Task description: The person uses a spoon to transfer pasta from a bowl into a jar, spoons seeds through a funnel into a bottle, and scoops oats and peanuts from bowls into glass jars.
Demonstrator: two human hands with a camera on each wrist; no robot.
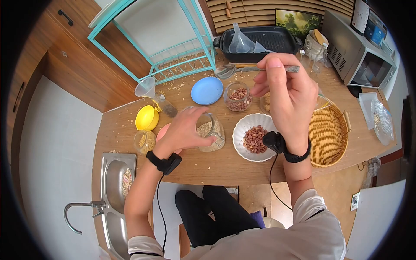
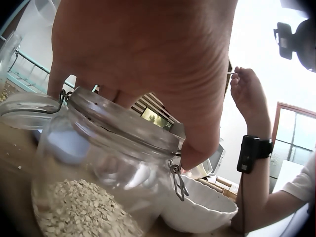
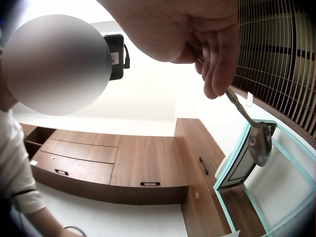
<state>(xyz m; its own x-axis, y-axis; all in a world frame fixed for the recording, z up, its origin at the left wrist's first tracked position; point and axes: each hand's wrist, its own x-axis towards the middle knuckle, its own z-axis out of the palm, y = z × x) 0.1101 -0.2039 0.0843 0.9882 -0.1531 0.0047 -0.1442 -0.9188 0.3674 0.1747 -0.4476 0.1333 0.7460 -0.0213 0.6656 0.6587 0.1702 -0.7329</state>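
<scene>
My left hand (image 1: 182, 130) spans the mouth of a clip-top glass jar (image 2: 148, 185), thumb by the wire clasp and fingers at the far rim. Oats (image 2: 84, 210) fill its lower part, and the lid (image 2: 29, 111) hangs open to the side. Raised above the table, my right hand (image 1: 289, 95) pinches a metal spoon (image 3: 259, 144) by its handle; no food shows on the spoon's visible side. Below that hand, a white scalloped bowl (image 1: 239, 132) contains reddish peanuts (image 1: 255, 139). Another glass jar (image 1: 238, 97) of peanuts stands behind the bowl.
A blue plate (image 1: 207, 90), a yellow bowl (image 1: 147, 118) and a jar of yellow pieces (image 1: 144, 141) lie around the oats jar. At right are a wicker basket (image 1: 328, 134) and a microwave (image 1: 359, 54). A turquoise rack (image 1: 182, 70) stands behind; a sink (image 1: 116, 182) lies left.
</scene>
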